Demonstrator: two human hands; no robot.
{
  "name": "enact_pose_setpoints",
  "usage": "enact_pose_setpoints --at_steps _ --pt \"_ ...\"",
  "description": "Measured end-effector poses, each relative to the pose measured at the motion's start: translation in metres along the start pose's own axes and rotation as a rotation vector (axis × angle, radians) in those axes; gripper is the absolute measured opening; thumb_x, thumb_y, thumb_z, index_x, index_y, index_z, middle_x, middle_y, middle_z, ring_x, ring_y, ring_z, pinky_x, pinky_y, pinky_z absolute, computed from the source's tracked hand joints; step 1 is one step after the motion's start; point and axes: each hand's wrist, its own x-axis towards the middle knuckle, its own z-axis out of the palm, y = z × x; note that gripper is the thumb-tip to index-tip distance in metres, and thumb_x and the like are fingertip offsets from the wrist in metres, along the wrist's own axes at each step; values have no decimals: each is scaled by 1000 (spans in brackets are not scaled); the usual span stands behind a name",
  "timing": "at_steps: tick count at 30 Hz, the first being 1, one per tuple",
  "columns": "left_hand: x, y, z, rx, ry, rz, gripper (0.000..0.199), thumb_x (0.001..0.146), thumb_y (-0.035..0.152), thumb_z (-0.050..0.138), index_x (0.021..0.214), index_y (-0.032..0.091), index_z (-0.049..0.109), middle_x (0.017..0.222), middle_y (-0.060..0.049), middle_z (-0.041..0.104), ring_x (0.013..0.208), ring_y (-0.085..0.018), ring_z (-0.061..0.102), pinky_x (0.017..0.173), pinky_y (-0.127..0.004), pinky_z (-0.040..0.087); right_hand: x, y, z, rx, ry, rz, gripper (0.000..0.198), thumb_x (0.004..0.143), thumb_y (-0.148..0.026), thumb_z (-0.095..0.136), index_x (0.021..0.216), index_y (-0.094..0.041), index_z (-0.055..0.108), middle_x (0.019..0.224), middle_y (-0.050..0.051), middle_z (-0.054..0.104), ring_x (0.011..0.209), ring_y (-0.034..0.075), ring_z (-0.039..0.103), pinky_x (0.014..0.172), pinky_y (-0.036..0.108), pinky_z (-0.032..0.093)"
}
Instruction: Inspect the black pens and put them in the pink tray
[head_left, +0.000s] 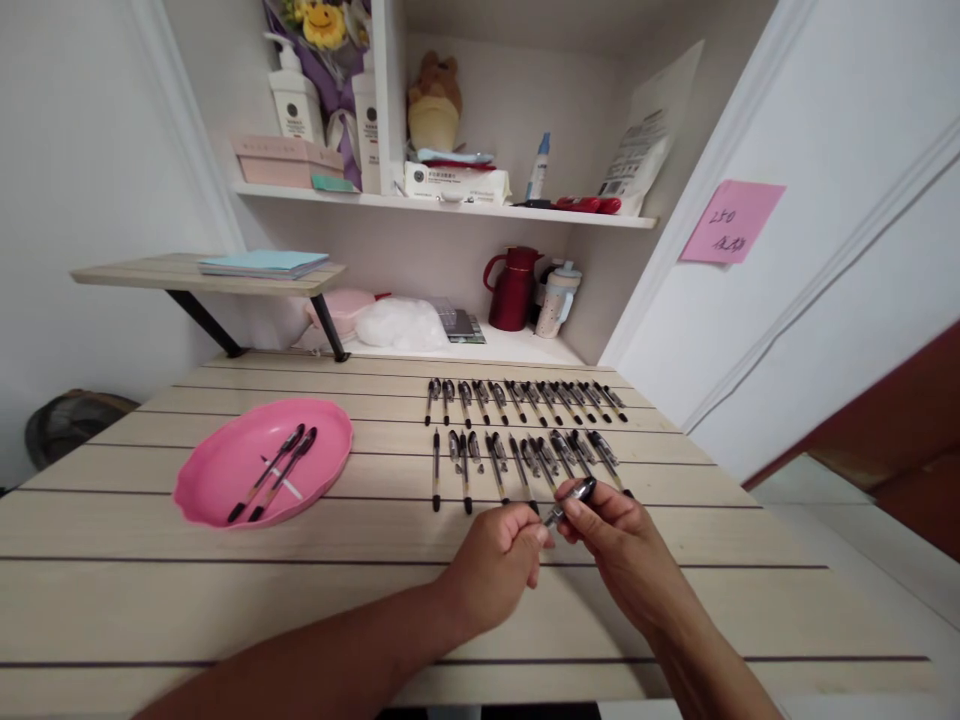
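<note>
In front of the near row of pens, my left hand (491, 560) is closed on a pen (553, 516), whose lower part is hidden in the fist. My right hand (628, 545) pinches the black, clear-clipped pen cap (582, 489) at its upper end. Whether cap and pen are fully joined I cannot tell. Just beyond my hands lies a row of black pens (436, 472), with loose caps (473, 445) beside some of them. A farther row of capped black pens (465, 402) lies behind.
At the left, a pink tray (196, 490) holds two capped black pens (279, 470). A small raised shelf (142, 268) bears blue notebooks (262, 262). Along the back stand a red jug (513, 288) and a pale tumbler (555, 302), near a white plastic bag (401, 324).
</note>
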Motion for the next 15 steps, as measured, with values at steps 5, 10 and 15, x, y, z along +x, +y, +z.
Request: enact_pose_setpoints --at_steps 5,10,15 --pt "3 -3 0 29 -43 55 19 81 30 40 80 16 53 55 5 44 49 -8 39 49 -21 31 -4 4 -2 -5 3 5 30 71 -42 63 89 -19 58 63 0 55 57 12 47 55 24 37" --pt "-4 24 -17 199 61 172 21 81 30 41 85 17 56 61 3 48 55 -9 42 52 -20 33 -23 13 -24 -298 127 -106 28 77 -47 52 76 -19 57 56 -2 46 51 11 41 48 22 34" --pt "-24 61 -77 690 445 307 17 77 24 45 83 20 60 79 -1 55 71 -12 51 63 -23 38 -35 39 -53 -693 109 -65 28 69 -48 56 66 -20 60 52 -2 50 50 12 46 46 21 38"
